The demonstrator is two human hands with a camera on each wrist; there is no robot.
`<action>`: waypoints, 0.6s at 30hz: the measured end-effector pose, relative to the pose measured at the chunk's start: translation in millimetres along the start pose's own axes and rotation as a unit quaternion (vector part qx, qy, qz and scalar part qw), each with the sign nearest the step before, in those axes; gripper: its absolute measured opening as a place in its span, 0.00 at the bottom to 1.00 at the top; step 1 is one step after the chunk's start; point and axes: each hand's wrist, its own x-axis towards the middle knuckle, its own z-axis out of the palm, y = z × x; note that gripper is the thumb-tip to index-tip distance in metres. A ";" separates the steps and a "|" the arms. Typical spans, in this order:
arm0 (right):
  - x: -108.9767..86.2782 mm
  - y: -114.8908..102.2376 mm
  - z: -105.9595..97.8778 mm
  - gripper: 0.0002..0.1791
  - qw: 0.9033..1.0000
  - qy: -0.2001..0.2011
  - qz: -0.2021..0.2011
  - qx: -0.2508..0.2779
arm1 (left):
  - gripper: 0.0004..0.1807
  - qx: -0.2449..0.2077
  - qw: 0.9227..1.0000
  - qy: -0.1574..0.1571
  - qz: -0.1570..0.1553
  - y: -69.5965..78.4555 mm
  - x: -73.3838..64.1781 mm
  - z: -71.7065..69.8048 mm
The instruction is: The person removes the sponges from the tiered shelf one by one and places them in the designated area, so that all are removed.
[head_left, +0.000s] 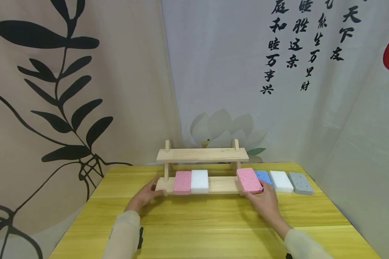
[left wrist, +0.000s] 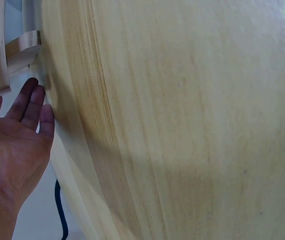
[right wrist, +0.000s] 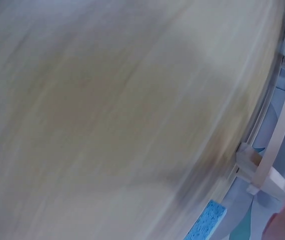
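A small two-tier wooden rack (head_left: 202, 154) stands on the table. At the left end of its lower board my left hand (head_left: 146, 196) holds the board, thumb at the front corner and fingertips toward the back. In the left wrist view the fingers of the left hand (left wrist: 17, 135) are long and mostly straight beside the wood. My right hand (head_left: 265, 201) pinches a pink sponge (head_left: 249, 180), tilted over the lower board's right end. Another pink sponge (head_left: 182, 182) and a white sponge (head_left: 199, 181) sit side by side on that board.
Right of the rack a blue sponge (head_left: 263, 176), a white block (head_left: 281, 181) and a grey sponge (head_left: 300, 183) lie in a row on the yellow wooden table (head_left: 194, 226). Behind hangs a printed cloth (head_left: 220, 72). The rack's upper board (head_left: 202, 154) overhangs the back.
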 end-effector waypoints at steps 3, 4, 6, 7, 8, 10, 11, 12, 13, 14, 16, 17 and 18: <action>-0.9 3.0 -8.5 0.51 1.000 0.003 0.013 -0.003 | 0.50 0.001 1.000 -0.004 -0.002 -0.8 0.3 -0.1; -1.0 4.6 -11.3 0.51 1.000 0.003 0.017 -0.005 | 0.50 0.001 1.000 -0.005 -0.003 -0.7 -0.1 -0.2; -1.7 8.5 -16.8 0.52 1.000 0.002 0.025 -0.007 | 0.50 0.002 1.000 -0.004 -0.002 -0.4 -0.8 -0.1; -1.9 11.3 -19.1 0.52 1.000 0.003 0.026 -0.008 | 0.50 0.003 1.000 -0.004 -0.001 -0.5 -0.9 -0.1; -2.5 14.0 -21.2 0.52 1.000 0.003 0.027 -0.010 | 0.50 0.001 1.000 -0.001 0.000 -0.4 -1.3 0.1; -4.1 19.2 -25.1 0.53 0.999 0.003 0.030 -0.010 | 0.49 0.000 1.000 0.000 -0.001 -0.1 -1.4 0.2; -5.2 21.5 -27.0 0.52 0.999 0.004 0.031 -0.011 | 0.49 -0.001 1.000 0.000 0.000 0.0 -1.3 0.2; -6.1 23.7 -28.7 0.52 0.999 0.006 0.030 -0.012 | 0.49 -0.001 1.000 0.000 -0.001 -0.1 -0.9 0.3; -6.9 26.1 -30.3 0.52 0.999 0.008 0.030 -0.014 | 0.49 -0.001 1.000 -0.001 0.001 0.1 -0.9 0.3; -8.2 27.6 -32.3 0.52 0.999 0.006 0.031 -0.017 | 0.49 -0.002 1.000 0.000 0.001 0.4 -1.1 0.3; -10.0 31.0 -36.0 0.52 0.999 0.004 0.030 -0.022 | 0.49 -0.002 1.000 0.001 0.002 0.4 -0.8 0.4; -10.4 32.7 -37.8 0.52 0.999 0.003 0.030 -0.027 | 0.49 0.000 1.000 0.002 0.004 0.6 -0.8 0.3; -10.7 34.1 -39.5 0.52 0.999 0.001 0.029 -0.030 | 0.50 -0.001 1.000 0.002 0.004 0.6 -0.8 0.3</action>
